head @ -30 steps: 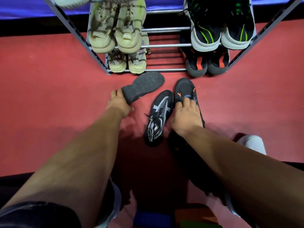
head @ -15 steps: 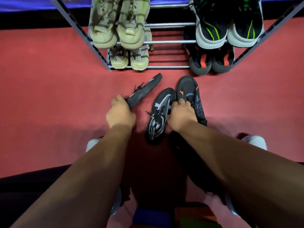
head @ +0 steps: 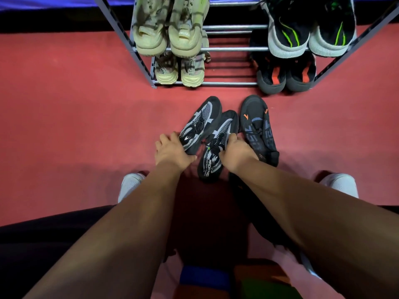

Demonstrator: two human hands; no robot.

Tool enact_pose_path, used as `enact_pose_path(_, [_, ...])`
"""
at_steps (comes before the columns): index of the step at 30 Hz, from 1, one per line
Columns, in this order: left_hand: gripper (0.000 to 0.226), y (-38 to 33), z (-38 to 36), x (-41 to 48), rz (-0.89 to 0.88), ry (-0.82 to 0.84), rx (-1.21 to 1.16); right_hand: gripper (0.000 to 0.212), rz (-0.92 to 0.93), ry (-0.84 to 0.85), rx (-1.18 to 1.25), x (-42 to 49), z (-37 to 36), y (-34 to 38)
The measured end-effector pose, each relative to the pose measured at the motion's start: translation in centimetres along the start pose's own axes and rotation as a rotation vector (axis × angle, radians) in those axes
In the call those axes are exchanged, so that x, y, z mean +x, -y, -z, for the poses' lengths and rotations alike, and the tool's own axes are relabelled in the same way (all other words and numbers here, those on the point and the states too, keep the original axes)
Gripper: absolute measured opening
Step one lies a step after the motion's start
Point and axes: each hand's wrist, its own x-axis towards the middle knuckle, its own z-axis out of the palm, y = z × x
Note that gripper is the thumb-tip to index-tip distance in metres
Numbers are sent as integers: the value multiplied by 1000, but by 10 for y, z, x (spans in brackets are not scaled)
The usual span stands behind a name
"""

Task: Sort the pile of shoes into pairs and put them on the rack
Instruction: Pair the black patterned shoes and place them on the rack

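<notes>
Two matching black-and-white mesh shoes lie on the red floor in front of the rack (head: 228,49). My left hand (head: 172,151) grips the heel of the left mesh shoe (head: 201,121), which sits upright, toe pointing to the rack. My right hand (head: 234,153) holds the right mesh shoe (head: 216,145) at its laces and collar. A black shoe with orange marks (head: 257,126) lies just right of them, untouched. A second dark shoe is partly hidden under my right forearm.
The metal rack holds two beige pairs (head: 170,29) on its left side, a black-green pair (head: 311,29) and a black-orange pair (head: 285,76) on its right. The middle of both shelves shows bare bars. My white shoes (head: 129,186) stand on the floor either side.
My left hand turned its mesh shoe from sole-up to upright and set it beside its mate. My right hand shifted from the orange-marked shoe onto the right mesh shoe.
</notes>
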Motion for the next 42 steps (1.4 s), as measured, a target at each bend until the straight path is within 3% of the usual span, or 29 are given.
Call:
enact_pose_path(2, [95,8,-2,10,21,112,-147,50,-29,17,96,0,-4,-1])
enact_pose_path(5, [77,14,-1,11,1,89,-318,69,-81,-7,299,-1,-8,-1])
enact_pose_path(7, [51,13,4,10,43,183,-581,80,-92,-16,382,0,-11,0])
enact_pose_path(9, [39,15,11,10,104,338,-860,85,-35,30,400,-4,-10,6])
enact_pose_path(13, [44,32,30,6,111,358,-980,74,16,333,802,1,0,29])
enact_pose_path(15, [44,35,33,2,102,331,-1009,58,-28,339,837,5,7,42])
enact_pose_path(19, [44,16,24,-1,-25,180,-881,22,-26,162,802,13,18,46])
enact_pose_path(21, [62,0,15,-5,-93,153,-836,31,-31,87,823,10,23,44])
enact_pose_path(25, [93,-36,-6,-18,-186,26,-512,51,-107,-175,550,9,27,28])
enact_pose_path(28, [78,-44,-12,-29,-302,24,-229,43,-289,-149,397,9,27,12])
enact_pose_path(31, [56,-30,-15,-23,-322,-82,-96,37,-251,-75,274,8,26,-3])
enact_pose_path(34, [65,-17,-13,-17,-202,-195,82,37,-212,-205,258,7,16,-5])
enact_pose_path(38, [112,-10,-16,-7,37,52,72,70,-146,-229,139,2,1,10])
enact_pose_path(42, [118,-13,-27,-3,30,110,-1,138,-203,-120,25,1,-10,21])
